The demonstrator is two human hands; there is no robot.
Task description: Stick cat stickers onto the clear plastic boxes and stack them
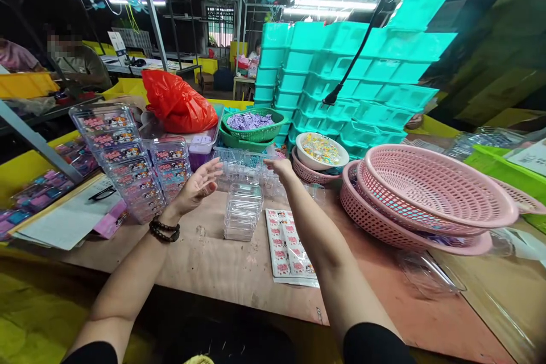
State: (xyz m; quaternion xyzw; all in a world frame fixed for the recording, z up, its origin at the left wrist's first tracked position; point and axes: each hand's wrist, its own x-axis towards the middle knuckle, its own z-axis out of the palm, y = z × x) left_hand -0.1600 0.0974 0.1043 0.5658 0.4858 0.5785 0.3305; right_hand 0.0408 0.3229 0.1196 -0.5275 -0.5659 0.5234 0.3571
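Both my arms reach forward, bare from short black sleeves. My left hand (197, 185) is raised, palm turned inward to the right, fingers (213, 166) spread and lightly curled, holding nothing. A dark bead bracelet (164, 231) sits on that wrist. My right hand (281, 169) stretches further out, its back toward me, fingers pointing left toward the other hand; whether they grip anything I cannot tell. The two hands stay apart
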